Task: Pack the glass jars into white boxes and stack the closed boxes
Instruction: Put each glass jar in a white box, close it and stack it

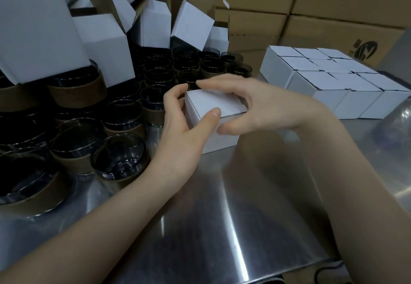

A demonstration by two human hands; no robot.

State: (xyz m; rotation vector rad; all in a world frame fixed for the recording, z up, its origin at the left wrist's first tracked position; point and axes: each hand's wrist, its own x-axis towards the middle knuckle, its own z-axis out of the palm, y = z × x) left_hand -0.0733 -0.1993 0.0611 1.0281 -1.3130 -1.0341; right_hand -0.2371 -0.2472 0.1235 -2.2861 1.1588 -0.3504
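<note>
Steel table (222,217) with one closed white box (213,101) standing at its centre, held between both hands. The left hand (178,132) wraps the box's left side with its thumb on the near top edge. The right hand (262,103) arches over the lid with its thumb on the front face. Both sets of fingers are curled and gripping. Whether a jar is inside cannot be told.

Likely hazards:
- The jars (120,159) crowd just left of the left fingers, so a wrist swinging outward could knock one over.
- The open boxes (106,46) lean beyond the fingertips and could topple onto the glass.
- The lid could spring up if its flap is not fully tucked.

Open room lies on the bare steel nearer than the fingers and to their right, up to the closed boxes (333,83). The table's near edge lies well behind the wrists.
</note>
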